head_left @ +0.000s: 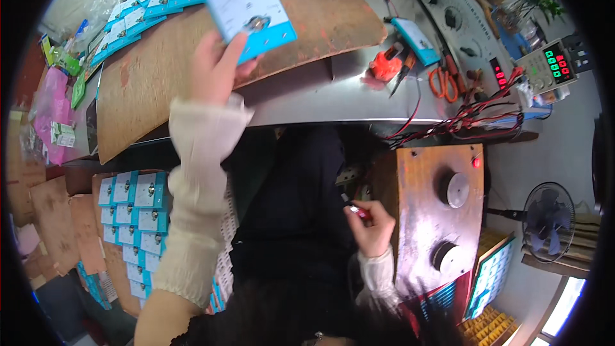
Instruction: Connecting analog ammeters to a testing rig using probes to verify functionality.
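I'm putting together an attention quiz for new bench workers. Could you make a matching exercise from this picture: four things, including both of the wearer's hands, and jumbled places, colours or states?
Column one
1. Left hand
2. Right hand
3. Scissors
4. Fan

Column two
A. Holding a small red-and-dark object
B. Black and round, near the picture's right edge
C. Holding a blue-and-white square piece
D. Orange-handled, on the metal tabletop

Right pairs: 1-C, 2-A, 3-D, 4-B.
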`<action>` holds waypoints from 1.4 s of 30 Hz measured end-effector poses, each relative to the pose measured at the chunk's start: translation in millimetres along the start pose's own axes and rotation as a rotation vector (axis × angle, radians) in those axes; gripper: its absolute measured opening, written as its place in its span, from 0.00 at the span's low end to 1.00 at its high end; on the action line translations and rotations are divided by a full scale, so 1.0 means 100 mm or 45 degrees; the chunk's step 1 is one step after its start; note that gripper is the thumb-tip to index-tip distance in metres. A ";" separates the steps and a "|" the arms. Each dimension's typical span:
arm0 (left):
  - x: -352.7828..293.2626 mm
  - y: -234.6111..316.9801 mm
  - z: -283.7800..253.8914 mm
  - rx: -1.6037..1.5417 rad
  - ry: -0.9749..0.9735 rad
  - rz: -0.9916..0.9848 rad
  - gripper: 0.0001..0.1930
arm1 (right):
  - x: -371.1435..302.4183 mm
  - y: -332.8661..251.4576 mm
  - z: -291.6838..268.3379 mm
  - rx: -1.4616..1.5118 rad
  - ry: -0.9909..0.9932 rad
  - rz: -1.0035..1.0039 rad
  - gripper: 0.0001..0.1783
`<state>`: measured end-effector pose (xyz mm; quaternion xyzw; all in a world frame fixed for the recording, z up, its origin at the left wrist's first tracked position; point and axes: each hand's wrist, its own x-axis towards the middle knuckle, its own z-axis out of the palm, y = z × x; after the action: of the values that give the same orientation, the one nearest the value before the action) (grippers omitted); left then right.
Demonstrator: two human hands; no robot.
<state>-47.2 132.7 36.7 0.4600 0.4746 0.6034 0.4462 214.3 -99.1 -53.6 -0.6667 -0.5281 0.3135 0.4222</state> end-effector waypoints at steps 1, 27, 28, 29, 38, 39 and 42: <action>-0.25 0.01 -0.12 0.042 0.006 -0.004 0.18 | 0.06 -0.07 -0.03 0.064 0.001 0.049 0.10; -1.51 -0.08 -0.32 -0.284 -0.071 -0.449 0.31 | 0.24 -0.79 0.61 0.674 -0.223 0.011 0.19; -1.52 -0.09 -0.32 -0.276 -0.068 -0.459 0.31 | 0.27 -0.77 0.58 0.620 -0.209 -0.068 0.17; -1.53 -0.09 -0.32 -0.267 -0.067 -0.469 0.31 | 0.29 -0.76 0.57 0.566 -0.193 -0.146 0.15; -1.55 -0.11 -0.19 -0.261 -0.081 -0.480 0.28 | 0.42 -0.85 0.51 0.167 -0.118 -0.377 0.09; -1.55 -0.10 -0.14 -0.260 -0.100 -0.487 0.28 | 0.43 -0.85 0.51 0.164 -0.102 -0.367 0.09; -1.58 -0.07 -0.04 -0.210 -0.175 -0.483 0.32 | 0.43 -0.87 0.54 0.129 -0.092 -0.204 0.08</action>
<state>-22.2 -20.6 8.5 0.3647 0.4701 0.5126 0.6191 140.7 -37.1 1.1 -0.5883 -0.5782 0.3289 0.4597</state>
